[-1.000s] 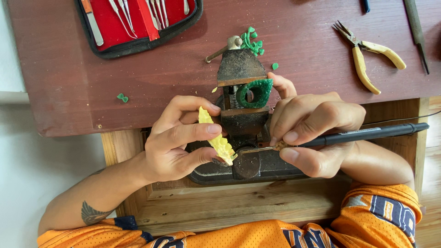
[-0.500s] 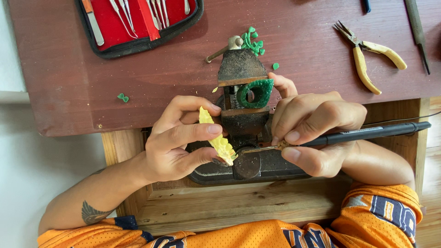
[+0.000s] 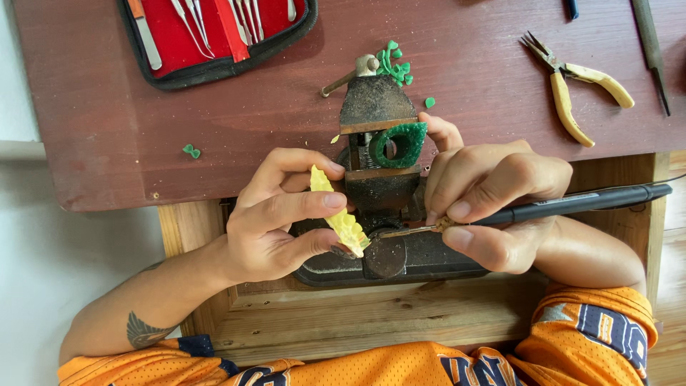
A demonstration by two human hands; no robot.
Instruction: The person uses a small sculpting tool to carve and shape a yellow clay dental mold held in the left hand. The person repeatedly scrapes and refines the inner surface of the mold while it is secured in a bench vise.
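Pinching a yellow carved piece (image 3: 340, 214) between thumb and fingers, left hand (image 3: 275, 221) closed on it just left of a dark bench vise (image 3: 379, 186). Gripping a black pen-shaped rotary tool (image 3: 572, 205) in the right hand (image 3: 493, 196), fingers wrapped tight round its front end, thin metal bit pointing left and meeting the lower end of the yellow piece. Clamped in the vise jaws between the two hands: a green ring-shaped piece (image 3: 400, 143), held upright, touched at its right side by one right fingertip.

Resting under it all, a reddish-brown wooden tabletop (image 3: 250, 136), with a lighter bare-wood frame (image 3: 357, 322) below its near edge and a pale floor to the left. Scattered on the tabletop: green chips (image 3: 394, 64) beyond the vise, two more (image 3: 191, 151) at left. Lying open at top left, a red-lined tool case (image 3: 214, 36) with metal instruments; at right, yellow-handled pliers (image 3: 579, 86); beside them a dark file (image 3: 650, 50).

Cut off by the frame edges: case, file, the rotary tool's cord end. Hidden behind the left fingers: part of the yellow piece. Hard to make out: the exact contact point of bit and piece.
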